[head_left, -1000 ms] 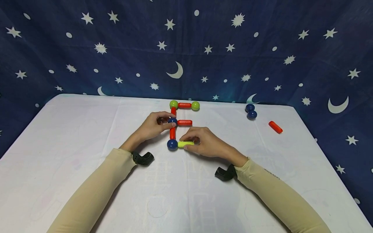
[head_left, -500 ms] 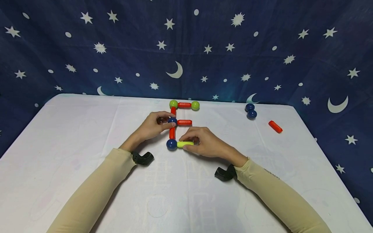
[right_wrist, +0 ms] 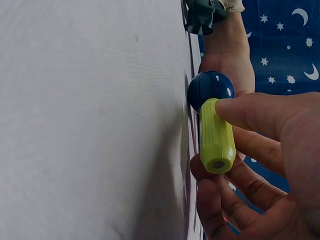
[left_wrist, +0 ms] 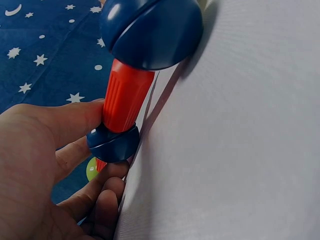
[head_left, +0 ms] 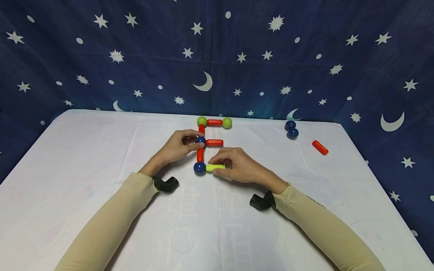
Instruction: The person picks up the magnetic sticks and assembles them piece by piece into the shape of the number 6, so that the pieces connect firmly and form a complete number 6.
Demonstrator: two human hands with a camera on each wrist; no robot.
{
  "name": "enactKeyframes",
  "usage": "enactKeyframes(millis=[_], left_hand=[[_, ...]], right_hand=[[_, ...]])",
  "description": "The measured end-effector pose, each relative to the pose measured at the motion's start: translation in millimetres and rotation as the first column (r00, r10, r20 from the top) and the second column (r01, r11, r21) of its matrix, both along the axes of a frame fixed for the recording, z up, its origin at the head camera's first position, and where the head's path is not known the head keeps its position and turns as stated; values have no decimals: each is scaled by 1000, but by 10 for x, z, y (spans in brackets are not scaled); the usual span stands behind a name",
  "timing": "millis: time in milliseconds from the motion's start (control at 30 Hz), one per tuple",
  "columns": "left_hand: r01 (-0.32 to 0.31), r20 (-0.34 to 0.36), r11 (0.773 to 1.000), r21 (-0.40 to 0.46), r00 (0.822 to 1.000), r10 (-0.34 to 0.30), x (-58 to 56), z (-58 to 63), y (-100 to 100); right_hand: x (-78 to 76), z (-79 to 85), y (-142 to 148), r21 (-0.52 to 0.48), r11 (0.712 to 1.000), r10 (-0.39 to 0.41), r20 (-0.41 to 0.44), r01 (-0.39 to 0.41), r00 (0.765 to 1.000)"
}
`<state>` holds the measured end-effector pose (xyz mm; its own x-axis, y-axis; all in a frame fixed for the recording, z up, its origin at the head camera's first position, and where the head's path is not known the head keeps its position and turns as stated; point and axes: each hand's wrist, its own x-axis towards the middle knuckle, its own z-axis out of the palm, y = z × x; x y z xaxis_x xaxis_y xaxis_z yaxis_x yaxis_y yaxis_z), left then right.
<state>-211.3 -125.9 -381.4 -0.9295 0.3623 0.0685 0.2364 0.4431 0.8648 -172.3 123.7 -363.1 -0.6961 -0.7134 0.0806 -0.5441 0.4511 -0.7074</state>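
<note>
A figure of magnetic rods and balls lies flat on the white table. My left hand (head_left: 176, 146) grips its middle blue ball (head_left: 200, 140) between thumb and fingers, the thumb lying along the near side. From that ball a red rod (head_left: 215, 142) points right, and another red rod (head_left: 200, 155) leads down to the lower blue ball (head_left: 199, 168). My right hand (head_left: 241, 165) pinches a yellow-green rod (right_wrist: 215, 135) whose far end meets the lower blue ball. In the left wrist view, the thumb reaches the joint of red rod (left_wrist: 125, 97) and blue ball (left_wrist: 115, 146).
At the figure's top, two green balls (head_left: 227, 122) are joined by a red rod (head_left: 214, 122). Two loose blue balls (head_left: 292, 133) sit together at the back right, with a single red rod (head_left: 320, 147) nearby. A dark starry cloth (head_left: 152, 67) hangs behind the table (head_left: 101, 150).
</note>
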Motion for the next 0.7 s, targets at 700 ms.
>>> enactKeyframes(millis=[700], left_hand=[[-7,9,1000,-1,1000,7,7,0,4]], right_hand=[[-160,150,217,-44,992,-122,-66,119,990]])
